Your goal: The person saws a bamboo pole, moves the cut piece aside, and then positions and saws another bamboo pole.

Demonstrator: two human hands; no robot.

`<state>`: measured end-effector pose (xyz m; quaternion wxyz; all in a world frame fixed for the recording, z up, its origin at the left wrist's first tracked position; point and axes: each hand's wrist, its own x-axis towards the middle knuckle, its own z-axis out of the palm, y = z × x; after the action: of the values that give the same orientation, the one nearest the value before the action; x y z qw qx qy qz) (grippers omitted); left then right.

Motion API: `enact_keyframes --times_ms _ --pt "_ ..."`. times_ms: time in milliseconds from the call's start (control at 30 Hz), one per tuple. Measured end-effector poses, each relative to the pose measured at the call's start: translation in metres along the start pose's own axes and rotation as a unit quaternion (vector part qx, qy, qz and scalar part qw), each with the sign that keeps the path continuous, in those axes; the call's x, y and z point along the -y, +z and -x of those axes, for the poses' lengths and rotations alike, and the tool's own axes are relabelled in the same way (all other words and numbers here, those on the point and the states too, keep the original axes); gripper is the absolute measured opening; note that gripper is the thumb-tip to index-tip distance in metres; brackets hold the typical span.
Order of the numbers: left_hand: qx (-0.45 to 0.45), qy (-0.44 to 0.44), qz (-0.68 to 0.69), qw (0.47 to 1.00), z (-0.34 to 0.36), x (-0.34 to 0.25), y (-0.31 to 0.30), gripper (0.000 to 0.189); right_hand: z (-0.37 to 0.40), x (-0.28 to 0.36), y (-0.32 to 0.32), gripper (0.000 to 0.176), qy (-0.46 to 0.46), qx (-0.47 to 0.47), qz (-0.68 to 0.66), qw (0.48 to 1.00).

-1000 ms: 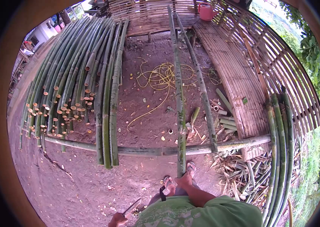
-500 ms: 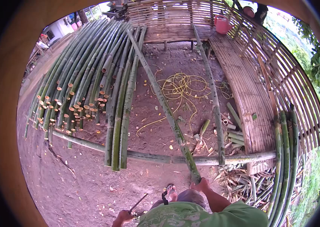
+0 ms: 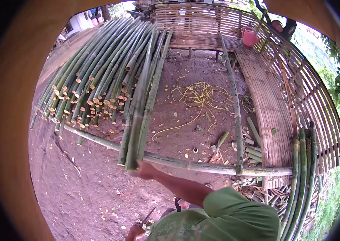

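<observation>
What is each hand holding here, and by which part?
The right hand grips a green bamboo pole at its near cut end, though blurred. The left hand holds a knife by its handle.

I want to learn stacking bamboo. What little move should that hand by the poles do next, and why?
Probably lower the green pole and let go. The right hand is at its near end, though blur hides the grip. The pole is lined up beside the pile, over the cross pole. The left hand holds a knife.
</observation>
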<state>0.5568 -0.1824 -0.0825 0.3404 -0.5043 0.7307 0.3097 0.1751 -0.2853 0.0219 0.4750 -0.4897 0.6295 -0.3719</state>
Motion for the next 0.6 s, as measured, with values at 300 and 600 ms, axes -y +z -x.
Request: enact_keyframes --times_ms 300,600 --pt "0.029 -0.022 -0.042 0.998 -0.033 0.040 0.061 0.037 0.057 -0.104 0.023 0.067 -0.085 -0.049 0.142 0.985" --pt "0.117 0.177 -0.226 0.951 -0.084 -0.077 0.023 0.041 0.410 -0.290 -0.012 0.055 0.525 -0.224 0.088 0.816"
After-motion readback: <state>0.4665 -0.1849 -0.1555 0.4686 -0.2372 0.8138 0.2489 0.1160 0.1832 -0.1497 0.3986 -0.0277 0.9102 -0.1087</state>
